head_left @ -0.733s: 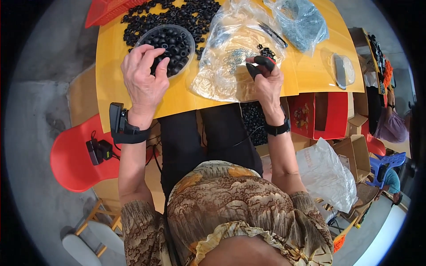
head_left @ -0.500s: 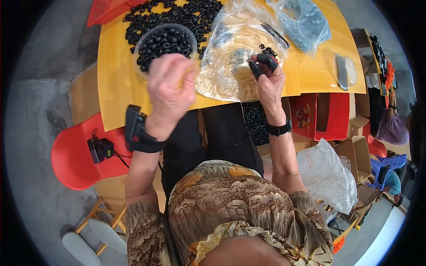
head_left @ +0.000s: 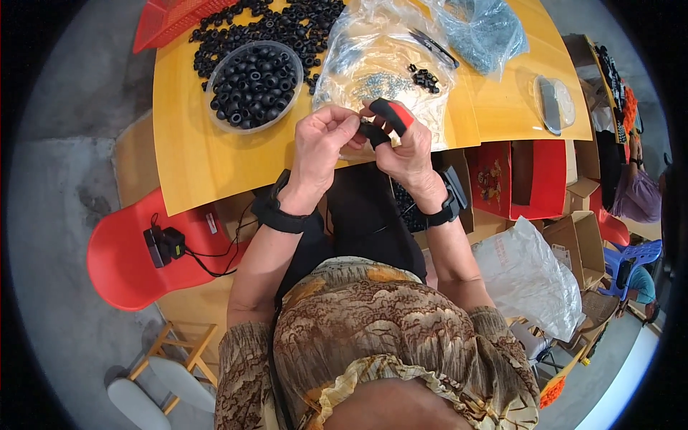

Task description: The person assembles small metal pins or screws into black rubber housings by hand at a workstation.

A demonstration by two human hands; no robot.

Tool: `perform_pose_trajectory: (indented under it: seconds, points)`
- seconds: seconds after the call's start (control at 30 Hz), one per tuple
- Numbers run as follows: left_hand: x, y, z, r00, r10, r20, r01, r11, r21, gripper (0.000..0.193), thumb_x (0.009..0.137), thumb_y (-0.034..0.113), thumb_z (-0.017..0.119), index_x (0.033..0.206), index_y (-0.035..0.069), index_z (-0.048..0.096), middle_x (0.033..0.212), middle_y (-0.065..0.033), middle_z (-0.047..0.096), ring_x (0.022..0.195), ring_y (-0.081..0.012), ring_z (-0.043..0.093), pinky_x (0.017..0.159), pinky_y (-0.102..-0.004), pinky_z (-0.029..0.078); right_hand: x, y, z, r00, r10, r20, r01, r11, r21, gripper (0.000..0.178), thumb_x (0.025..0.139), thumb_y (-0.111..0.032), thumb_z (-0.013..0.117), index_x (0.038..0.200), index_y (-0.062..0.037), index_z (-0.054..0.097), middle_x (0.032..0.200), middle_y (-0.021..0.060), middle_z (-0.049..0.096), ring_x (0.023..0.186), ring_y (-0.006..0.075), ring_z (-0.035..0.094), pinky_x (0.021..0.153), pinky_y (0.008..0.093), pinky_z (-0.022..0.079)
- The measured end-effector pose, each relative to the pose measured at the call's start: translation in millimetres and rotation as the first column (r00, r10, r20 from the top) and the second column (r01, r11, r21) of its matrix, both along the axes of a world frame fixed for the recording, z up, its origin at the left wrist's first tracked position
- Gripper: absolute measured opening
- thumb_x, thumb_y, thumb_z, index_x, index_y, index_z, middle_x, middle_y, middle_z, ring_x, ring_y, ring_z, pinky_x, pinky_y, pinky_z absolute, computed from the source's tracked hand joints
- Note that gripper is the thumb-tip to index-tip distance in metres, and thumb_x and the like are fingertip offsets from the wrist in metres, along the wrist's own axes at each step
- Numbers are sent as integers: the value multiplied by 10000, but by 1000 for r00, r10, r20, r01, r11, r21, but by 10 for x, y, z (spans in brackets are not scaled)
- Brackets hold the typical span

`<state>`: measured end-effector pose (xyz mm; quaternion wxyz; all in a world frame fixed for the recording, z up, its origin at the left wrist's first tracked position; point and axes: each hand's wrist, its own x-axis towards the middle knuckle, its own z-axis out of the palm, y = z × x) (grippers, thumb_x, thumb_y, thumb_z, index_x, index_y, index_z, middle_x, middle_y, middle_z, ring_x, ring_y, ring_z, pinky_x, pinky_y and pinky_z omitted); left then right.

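Observation:
My left hand [head_left: 324,142] and my right hand [head_left: 405,147] meet just above the near edge of the yellow table. Fingers of both are pinched together at one spot, and what they hold there is too small and covered to make out. Black and red finger covers [head_left: 392,115] sit on my right thumb and index finger. Beyond my hands a clear plastic bag [head_left: 344,79] lies flat, with tiny metallic bits [head_left: 380,86] and a small cluster of black pieces [head_left: 424,79] on it. Left of it stands a clear round tub [head_left: 297,97] filled with black rounded, hollow parts [head_left: 254,82].
Loose black parts [head_left: 301,29] spread behind the tub, by a red basket [head_left: 172,25]. Tweezers [head_left: 436,49] lie on the plastic. A bag of bluish-grey bits [head_left: 487,43] and a clear lid [head_left: 555,104] are at right. Under the table stands a red box [head_left: 534,179].
My left hand has moved right, from beside the tub to my right hand. My right hand has come left and nearer, away from the black cluster. Their fingers are now together.

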<state>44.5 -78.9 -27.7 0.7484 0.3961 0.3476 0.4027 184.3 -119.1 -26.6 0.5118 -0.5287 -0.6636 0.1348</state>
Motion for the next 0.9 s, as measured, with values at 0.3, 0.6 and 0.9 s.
perform_pose_trajectory:
  seconds: [0.3, 0.6, 0.9]
  points:
    - [46, -41, 3, 999, 48, -1, -48, 997, 65, 82, 849, 53, 559, 882, -12, 597, 751, -53, 621, 660, -106, 599, 624, -216, 489, 23, -53, -114, 901, 17, -434, -98, 982, -164, 249, 746, 55, 621, 982, -21, 598, 870, 43, 626, 761, 101, 577, 694, 226, 462]
    - [3, -32, 20, 996, 13, -92, -4, 995, 98, 88, 857, 68, 555, 874, -2, 607, 761, -69, 633, 644, -104, 586, 621, -210, 468, 25, -74, -53, 958, 3, -287, -39, 992, -122, 145, 759, 63, 594, 881, -9, 626, 823, 36, 614, 759, 99, 572, 695, 226, 458]
    - [-13, -41, 14, 985, -85, -153, 95, 994, 62, 75, 863, 84, 564, 828, 20, 581, 702, -29, 600, 625, -85, 573, 567, -198, 462, -11, -114, -119, 764, -94, -638, -90, 964, -250, 129, 765, 70, 607, 869, 2, 639, 817, 21, 625, 731, 78, 562, 663, 205, 455]
